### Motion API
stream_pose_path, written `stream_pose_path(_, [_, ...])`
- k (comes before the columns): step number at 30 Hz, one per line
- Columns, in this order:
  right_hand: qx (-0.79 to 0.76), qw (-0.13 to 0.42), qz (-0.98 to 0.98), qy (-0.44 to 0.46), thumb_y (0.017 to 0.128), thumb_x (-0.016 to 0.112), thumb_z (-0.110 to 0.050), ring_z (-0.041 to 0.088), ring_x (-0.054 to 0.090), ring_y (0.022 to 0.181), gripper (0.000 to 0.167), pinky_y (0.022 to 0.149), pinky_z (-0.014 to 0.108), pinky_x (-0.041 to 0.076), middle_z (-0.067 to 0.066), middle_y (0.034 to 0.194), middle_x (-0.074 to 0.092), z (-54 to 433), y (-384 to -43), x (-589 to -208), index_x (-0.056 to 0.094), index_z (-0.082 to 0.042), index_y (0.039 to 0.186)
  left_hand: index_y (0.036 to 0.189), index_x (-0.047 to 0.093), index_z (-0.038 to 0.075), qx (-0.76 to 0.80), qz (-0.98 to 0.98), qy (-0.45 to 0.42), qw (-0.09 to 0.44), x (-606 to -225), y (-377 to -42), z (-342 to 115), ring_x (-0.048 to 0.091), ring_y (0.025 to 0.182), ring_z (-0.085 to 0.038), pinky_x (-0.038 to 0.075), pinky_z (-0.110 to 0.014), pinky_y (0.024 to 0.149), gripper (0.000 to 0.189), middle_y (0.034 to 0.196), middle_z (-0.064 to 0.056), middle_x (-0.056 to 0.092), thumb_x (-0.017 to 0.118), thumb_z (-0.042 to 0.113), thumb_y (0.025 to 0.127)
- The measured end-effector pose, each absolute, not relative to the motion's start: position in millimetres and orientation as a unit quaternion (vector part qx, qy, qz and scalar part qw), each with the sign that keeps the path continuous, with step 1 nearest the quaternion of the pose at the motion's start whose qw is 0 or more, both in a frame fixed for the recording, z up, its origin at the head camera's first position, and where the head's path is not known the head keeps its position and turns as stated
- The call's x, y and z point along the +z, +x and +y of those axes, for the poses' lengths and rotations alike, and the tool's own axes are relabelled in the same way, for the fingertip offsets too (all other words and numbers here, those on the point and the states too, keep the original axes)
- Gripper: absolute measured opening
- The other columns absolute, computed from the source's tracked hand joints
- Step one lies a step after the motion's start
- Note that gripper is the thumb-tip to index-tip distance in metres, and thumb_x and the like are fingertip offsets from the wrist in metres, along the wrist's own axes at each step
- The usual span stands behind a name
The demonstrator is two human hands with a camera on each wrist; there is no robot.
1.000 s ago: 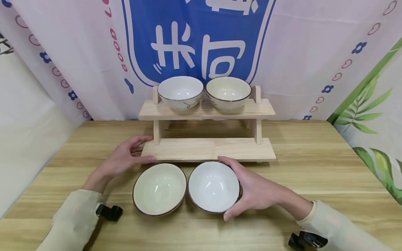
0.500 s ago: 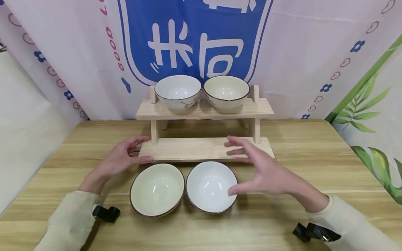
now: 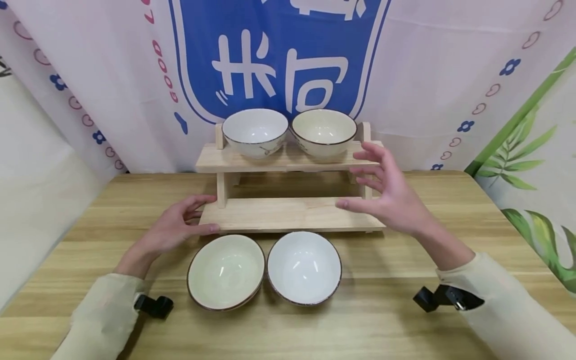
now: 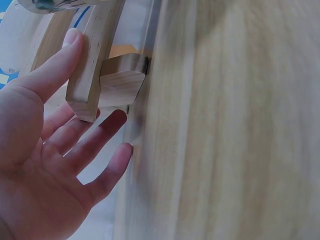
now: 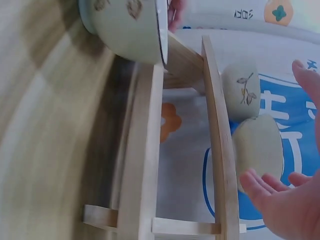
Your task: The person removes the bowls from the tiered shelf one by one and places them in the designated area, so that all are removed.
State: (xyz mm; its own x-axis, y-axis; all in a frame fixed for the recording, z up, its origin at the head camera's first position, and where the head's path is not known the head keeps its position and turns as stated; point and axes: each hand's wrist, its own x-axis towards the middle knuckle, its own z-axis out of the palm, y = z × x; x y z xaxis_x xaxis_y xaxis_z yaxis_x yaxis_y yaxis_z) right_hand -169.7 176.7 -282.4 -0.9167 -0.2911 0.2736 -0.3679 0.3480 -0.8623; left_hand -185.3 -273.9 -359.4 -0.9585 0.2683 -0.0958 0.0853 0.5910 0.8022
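Left hand (image 3: 175, 225) pinches the rack (image 3: 288, 212) at the left end of its lower board (image 3: 265, 215). Right hand (image 3: 391, 195) grips nothing, fingers spread near rack's right side. Top shelf (image 3: 289, 160): white bowl (image 3: 255, 133), cream bowl (image 3: 324, 133). Table (image 3: 360, 330), before rack: second cream bowl (image 3: 226, 273), second white bowl (image 3: 304, 268) (both dark-rimmed).

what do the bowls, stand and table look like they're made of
Bowls: probably glazed ceramic, glossy, with bright highlights inside. Stand: pale wood, apparently unvarnished, given its visible grain and matte look. Table: streaky wood grain with a faint sheen; solid wood or printed laminate, I can't tell.
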Motion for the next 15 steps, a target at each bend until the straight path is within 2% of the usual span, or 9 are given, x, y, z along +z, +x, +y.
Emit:
stream_pose_path(9, [0.562,0.032,-0.815,0.140,0.087,0.092,-0.024,0.031,0.045,0.154,0.122,0.127,0.054,0.038,0.010,0.172,0.032,168.1,-195.3,-273.5,0.006,-0.020,0.173,0.163,0.043,0.012,0.436,0.888,0.103,0.102,-358.5,-183.3,-276.7,0.056,0.144,-0.046,0.050,-0.052,0.111,0.080,0.163,-0.022,0.048,0.082,0.035,0.097])
stream_pose_path(15, [0.576,0.031,-0.808,0.123,0.087,0.092,-0.025,0.030,0.044,0.155,0.121,0.128,0.050,0.038,0.011,0.172,0.031,165.2,-208.4,-270.1,0.006,-0.021,0.173,0.162,0.043,0.012,0.435,0.888,0.106,0.100,-359.0,-184.5,-275.0,0.056,0.144,-0.046,0.050,-0.053,0.112,0.079,0.162,-0.022,0.049,0.082,0.035,0.097])
